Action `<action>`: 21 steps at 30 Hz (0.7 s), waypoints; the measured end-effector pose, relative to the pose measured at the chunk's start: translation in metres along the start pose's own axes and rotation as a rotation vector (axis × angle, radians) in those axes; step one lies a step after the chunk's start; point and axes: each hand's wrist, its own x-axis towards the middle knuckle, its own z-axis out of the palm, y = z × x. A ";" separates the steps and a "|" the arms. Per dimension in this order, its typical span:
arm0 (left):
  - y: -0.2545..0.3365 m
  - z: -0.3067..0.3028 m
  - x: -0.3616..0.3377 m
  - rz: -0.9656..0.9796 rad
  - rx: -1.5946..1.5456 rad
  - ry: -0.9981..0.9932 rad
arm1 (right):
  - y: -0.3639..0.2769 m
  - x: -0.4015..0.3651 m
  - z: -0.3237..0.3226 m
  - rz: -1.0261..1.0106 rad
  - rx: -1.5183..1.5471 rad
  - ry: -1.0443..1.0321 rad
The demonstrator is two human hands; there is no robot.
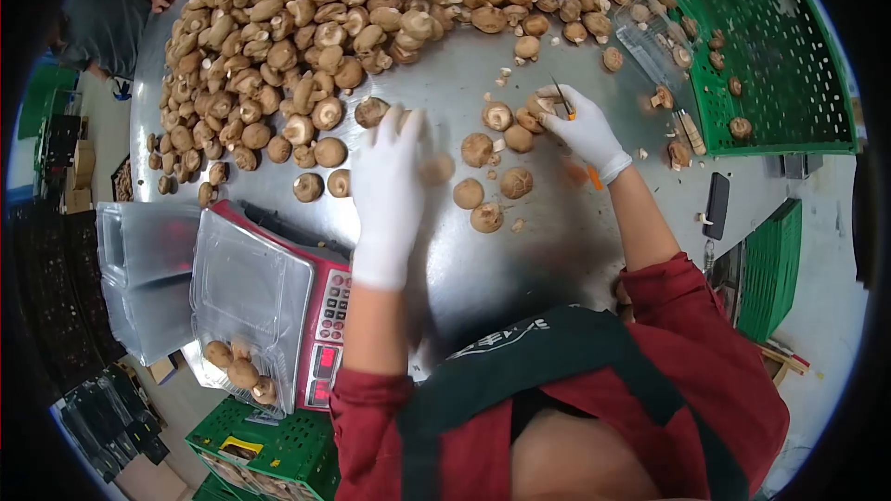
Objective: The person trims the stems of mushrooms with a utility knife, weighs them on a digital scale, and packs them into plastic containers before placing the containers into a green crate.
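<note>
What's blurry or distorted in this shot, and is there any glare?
Head view: strong fisheye bends the table edge and leaves black corners; the left hand is smeared by motion blur, while the right hand, its knife and the mushrooms are fairly sharp; the bare metal shows a soft sheen, with no harsh glare.

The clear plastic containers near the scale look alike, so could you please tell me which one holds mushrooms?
The open container on the red scale, with a few mushrooms lying in its near end; the stacked containers to its left show none.
</note>
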 end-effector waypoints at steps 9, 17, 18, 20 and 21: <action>-0.022 0.032 0.016 -0.356 -1.354 -0.329 | 0.002 0.006 -0.039 0.370 0.436 -0.278; -0.014 0.014 -0.028 -0.585 -1.740 -0.267 | -0.006 0.040 -0.016 0.330 0.487 -0.591; -0.017 0.006 -0.034 -0.571 -1.635 -0.216 | -0.003 0.043 -0.011 0.348 0.486 -0.594; -0.022 -0.025 -0.050 -0.544 -1.423 -0.124 | -0.001 0.046 -0.004 0.388 0.483 -0.599; -0.010 -0.053 -0.057 -0.569 -1.140 0.025 | 0.000 0.045 -0.004 0.375 0.479 -0.602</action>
